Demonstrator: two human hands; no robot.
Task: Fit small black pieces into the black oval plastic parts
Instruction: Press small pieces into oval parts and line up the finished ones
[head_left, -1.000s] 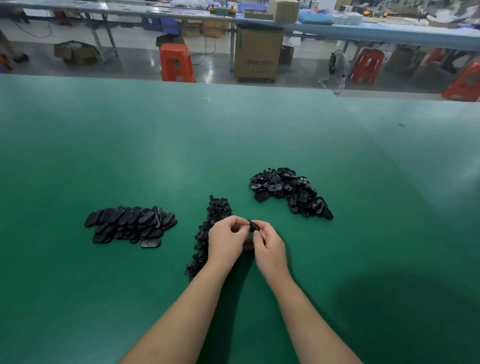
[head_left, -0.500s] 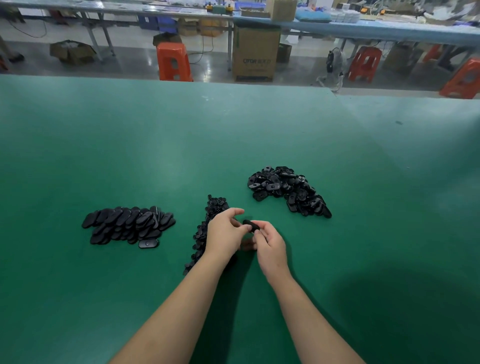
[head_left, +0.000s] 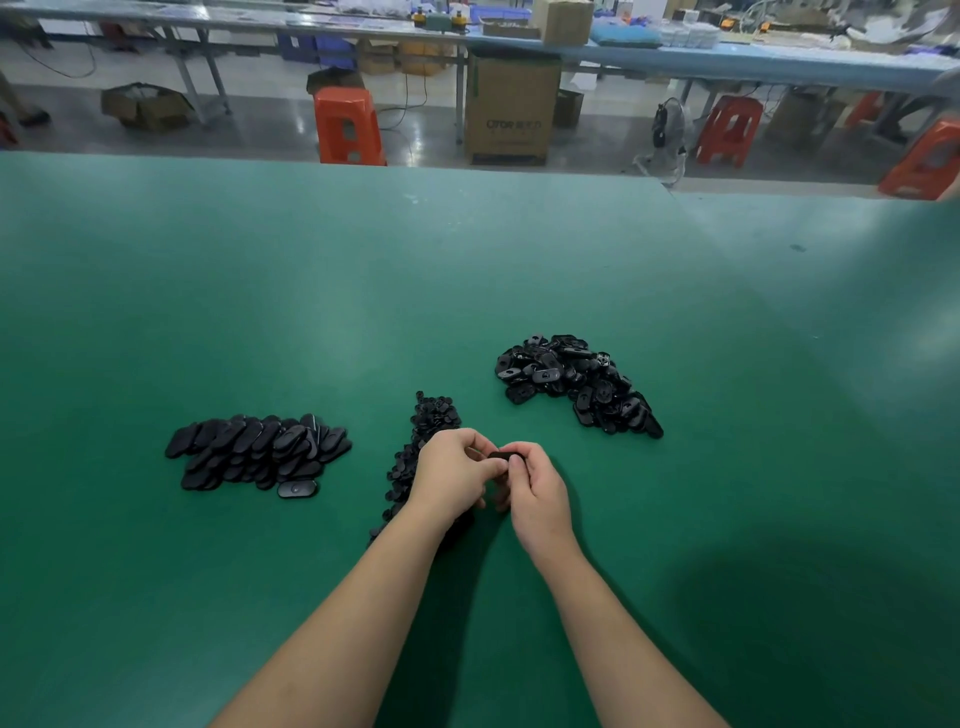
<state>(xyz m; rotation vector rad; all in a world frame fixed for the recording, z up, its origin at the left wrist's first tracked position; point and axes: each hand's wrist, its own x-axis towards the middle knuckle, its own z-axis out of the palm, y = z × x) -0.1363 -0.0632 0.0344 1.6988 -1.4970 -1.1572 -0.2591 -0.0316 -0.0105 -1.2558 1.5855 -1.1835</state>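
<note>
Both your hands meet just above the green table (head_left: 467, 260), fingers curled round one black oval part (head_left: 500, 455). Right hand (head_left: 537, 488) pinches its near end; left hand (head_left: 454, 475) pinches at the other end, probably pressing a small piece in, though the piece itself is hidden.

Layout reads as a work line. The loose heap of ovals (head_left: 576, 387) sits to your right, likely the unfilled stock. The strip of small pieces (head_left: 415, 447) runs under your left hand, within easy reach. The neat overlapped stack (head_left: 257, 452) on the left looks like finished parts.

Versus half a second earlier: your hands have closed tighter together and the part is more covered by your fingers. All three piles unchanged.
</note>
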